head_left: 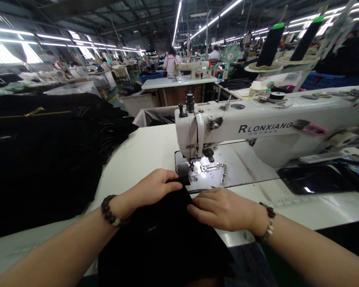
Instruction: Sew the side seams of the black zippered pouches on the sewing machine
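Observation:
A black fabric piece (167,231) hangs over the table's front edge, its upper corner just in front of the sewing machine's presser foot (192,165). My left hand (155,185) pinches the folded top edge of the fabric between thumb and fingers. On the fabric's right edge, the fingers of my right hand (223,209) are bent and closed over the cloth. The white sewing machine (215,123) stands right behind both hands. A metal guide (212,168) lies on its bed, right of the needle area.
A tall stack of black fabric pieces (42,159) covers the table's left side. A phone (314,179) lies on the right, under the machine arm. Black thread cones (269,46) stand on a holder behind. Another sewing machine (193,69) and a seated person (172,63) are further back.

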A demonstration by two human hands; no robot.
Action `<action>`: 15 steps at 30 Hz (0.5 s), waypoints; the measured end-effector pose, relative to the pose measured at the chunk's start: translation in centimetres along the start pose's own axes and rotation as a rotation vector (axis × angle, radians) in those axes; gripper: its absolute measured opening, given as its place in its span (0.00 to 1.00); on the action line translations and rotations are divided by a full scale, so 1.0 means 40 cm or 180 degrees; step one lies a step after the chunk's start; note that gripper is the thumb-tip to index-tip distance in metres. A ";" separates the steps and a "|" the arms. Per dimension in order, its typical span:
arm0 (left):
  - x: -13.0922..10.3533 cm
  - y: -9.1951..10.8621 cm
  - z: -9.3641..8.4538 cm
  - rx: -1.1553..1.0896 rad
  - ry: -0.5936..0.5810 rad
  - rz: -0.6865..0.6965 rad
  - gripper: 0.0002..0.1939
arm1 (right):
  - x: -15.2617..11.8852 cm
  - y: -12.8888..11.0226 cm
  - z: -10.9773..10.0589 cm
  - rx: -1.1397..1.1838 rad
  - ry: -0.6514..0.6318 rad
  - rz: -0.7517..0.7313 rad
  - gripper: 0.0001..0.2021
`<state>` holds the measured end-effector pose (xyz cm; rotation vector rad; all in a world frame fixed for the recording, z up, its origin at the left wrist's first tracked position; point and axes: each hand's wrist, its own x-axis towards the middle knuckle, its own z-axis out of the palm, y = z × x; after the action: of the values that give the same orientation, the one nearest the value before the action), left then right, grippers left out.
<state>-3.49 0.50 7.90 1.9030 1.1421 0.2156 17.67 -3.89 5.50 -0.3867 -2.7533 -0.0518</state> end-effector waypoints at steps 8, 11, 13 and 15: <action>0.059 -0.023 0.020 0.0547 0.0001 0.0039 0.13 | -0.020 0.012 0.024 -0.0244 0.0143 -0.0336 0.12; 0.083 -0.031 0.036 0.0677 -0.0056 0.0031 0.12 | -0.032 0.011 0.048 -0.0283 0.0037 -0.0241 0.11; 0.091 -0.042 0.045 0.0793 -0.0072 0.0015 0.12 | -0.028 0.008 0.065 -0.0253 -0.0178 -0.0060 0.11; 0.091 -0.063 0.047 0.0928 -0.0012 -0.0039 0.11 | -0.008 0.006 0.078 -0.0185 -0.0465 0.0181 0.09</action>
<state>-2.01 2.70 3.90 2.1479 1.2356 0.0393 16.97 -3.48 2.47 -0.5027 -2.8879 -0.0926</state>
